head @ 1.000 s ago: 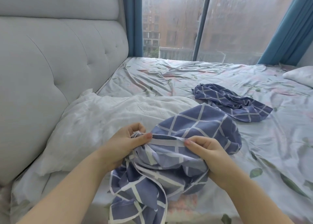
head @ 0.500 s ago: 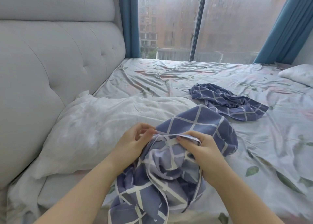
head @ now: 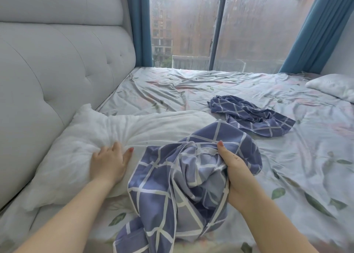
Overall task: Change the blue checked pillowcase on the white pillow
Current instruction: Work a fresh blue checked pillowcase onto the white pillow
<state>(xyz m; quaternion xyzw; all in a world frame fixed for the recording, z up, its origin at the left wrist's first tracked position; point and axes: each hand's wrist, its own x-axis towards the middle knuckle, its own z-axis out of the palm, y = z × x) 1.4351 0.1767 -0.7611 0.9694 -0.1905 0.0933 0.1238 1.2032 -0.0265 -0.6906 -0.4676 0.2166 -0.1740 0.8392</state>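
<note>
A bare white pillow lies against the headboard at the left. My left hand grips its near edge, the fingers dug into the fabric. A blue checked pillowcase lies bunched over the pillow's right end and down toward me. My right hand holds a gathered fold of it, thumb on top. A second blue checked pillowcase lies crumpled on the sheet farther back at the right.
The bed has a pale floral sheet. A grey tufted headboard runs along the left. Another white pillow sits at the far right edge. A large window with blue curtains is behind the bed.
My left hand has let go of the checked pillowcase and moved left onto the white pillow. My right hand still holds the pillowcase, now spread a little wider.
</note>
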